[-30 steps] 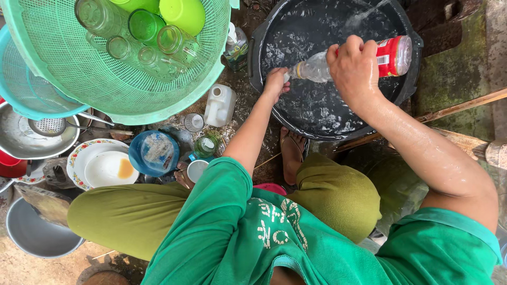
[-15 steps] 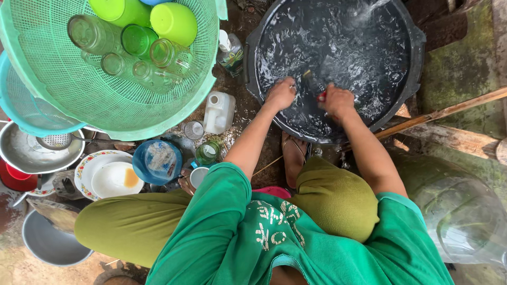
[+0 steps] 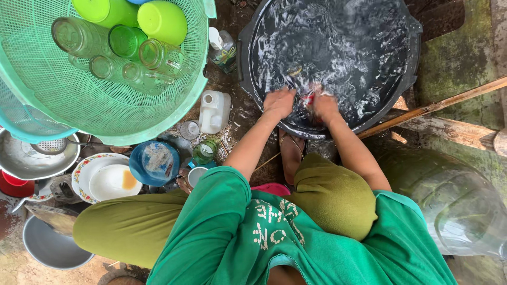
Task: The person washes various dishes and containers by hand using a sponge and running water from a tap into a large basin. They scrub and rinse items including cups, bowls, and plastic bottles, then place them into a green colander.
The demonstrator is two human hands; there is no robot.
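- Squatting over a wide black round basin filled with rippling, foamy water, the person has both hands lowered into it at the near rim.
- Left hand: fingers curled downward into the water, close against the item between the hands; whether it grips cannot be told through the splashing.
- Right hand: closed around a small clear bottle with a red part, held at the water's surface just beside the left hand; the bottle is mostly hidden by the fingers and foam.
- Left of the basin, a large green plastic mesh basket holds several clear drinking glasses lying on their sides and lime-green plastic cups.
- On the ground between basket and basin stand a white plastic jug and a clear soap bottle.
- Near the left knee lie a blue bowl, a floral-rimmed white plate and a metal basin with a strainer.
- A wooden pole lies slanted to the right of the basin.
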